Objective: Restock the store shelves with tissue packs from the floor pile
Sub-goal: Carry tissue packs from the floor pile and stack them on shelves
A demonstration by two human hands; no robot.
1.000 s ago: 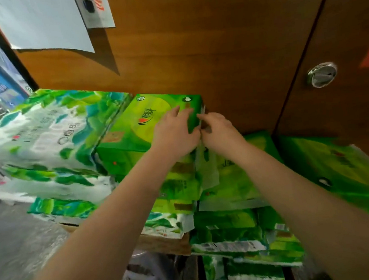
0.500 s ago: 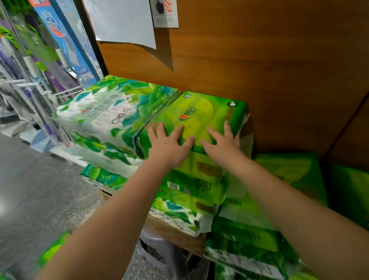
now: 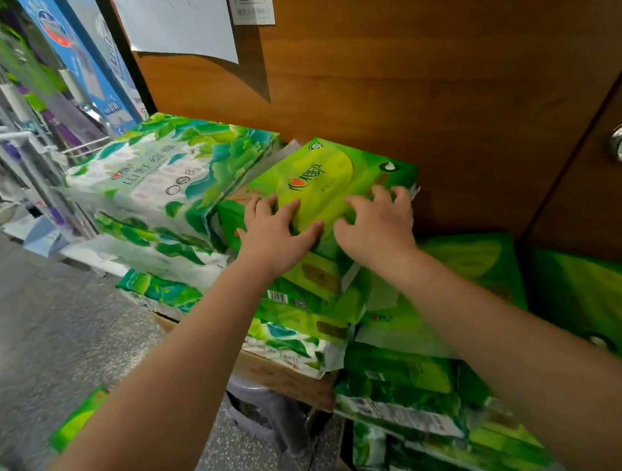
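Since half a second earlier, my right hand [image 3: 375, 224] had slid rightward along the bright green tissue pack [image 3: 319, 184], fingers now bent and spread, pressing its top. My left hand [image 3: 274, 231] lay flat beside it, fingers splayed and holding nothing. I judged I was seating the pack squarely atop the stack, tight against the wooden panel [image 3: 418, 70] and touching the leaf-printed pack [image 3: 165, 177]. Lower down, a cardboard box [image 3: 278, 377] carried more packs; its inside I could not see.

"8" and blurred Chinese characters on white-green tissue pack [image 3: 165, 177]; red-heart logo on green tissue pack [image 3: 315, 181]
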